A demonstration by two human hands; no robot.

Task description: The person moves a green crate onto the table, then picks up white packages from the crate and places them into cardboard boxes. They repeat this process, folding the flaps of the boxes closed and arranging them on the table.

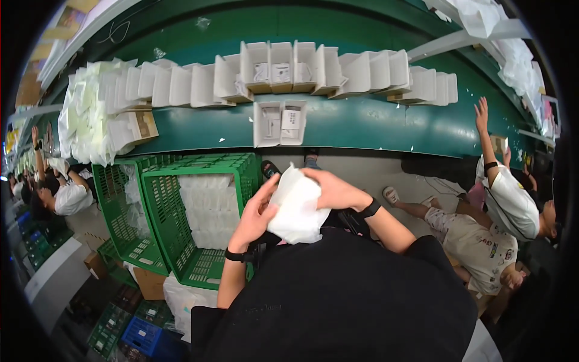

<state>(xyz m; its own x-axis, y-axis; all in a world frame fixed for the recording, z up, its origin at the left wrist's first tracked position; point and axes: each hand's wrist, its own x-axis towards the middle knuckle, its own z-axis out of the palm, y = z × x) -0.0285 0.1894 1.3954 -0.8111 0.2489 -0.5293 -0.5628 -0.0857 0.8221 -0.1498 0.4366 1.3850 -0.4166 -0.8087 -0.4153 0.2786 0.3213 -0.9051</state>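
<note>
In front of my body I hold a white, crumpled wrapped packet that looks soft and slightly see-through; what is inside it is hidden. My right hand grips its upper right side, with the fingers partly behind it. My left hand is curved against its left edge, thumb and fingers around that side. Beyond the packet, on the green table's near side, stands an open white box with two compartments, which holds small parts and a printed white slip.
Open white boxes stand in a long row on the green work table. White plastic bags pile at its left end. Left of me, a tilted green crate holds white wrapped packets. Other people are at the right and far left.
</note>
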